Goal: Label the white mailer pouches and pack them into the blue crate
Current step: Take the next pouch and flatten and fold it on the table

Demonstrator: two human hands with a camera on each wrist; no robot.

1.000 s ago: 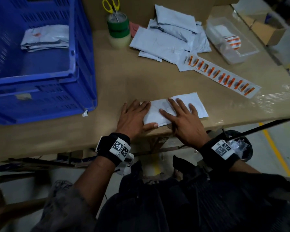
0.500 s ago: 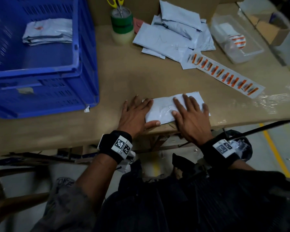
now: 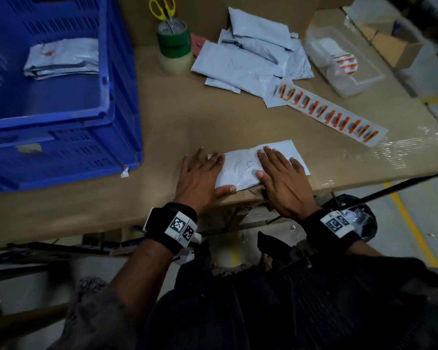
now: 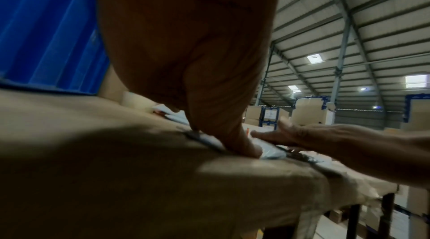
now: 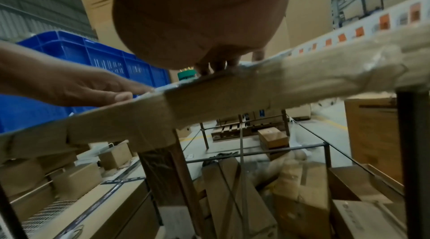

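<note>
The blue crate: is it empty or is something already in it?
Not empty: a small stack of white pouches lies inside the blue crate.

Yellow-handled scissors (image 3: pixel 162 8) stand upright in the core of stacked tape rolls (image 3: pixel 173 46) at the back of the table (image 3: pixel 187 117). A clear plastic tray (image 3: pixel 344 59) sits toward the right; beyond it, an open cardboard box (image 3: pixel 395 44) rests on the floor.
</note>
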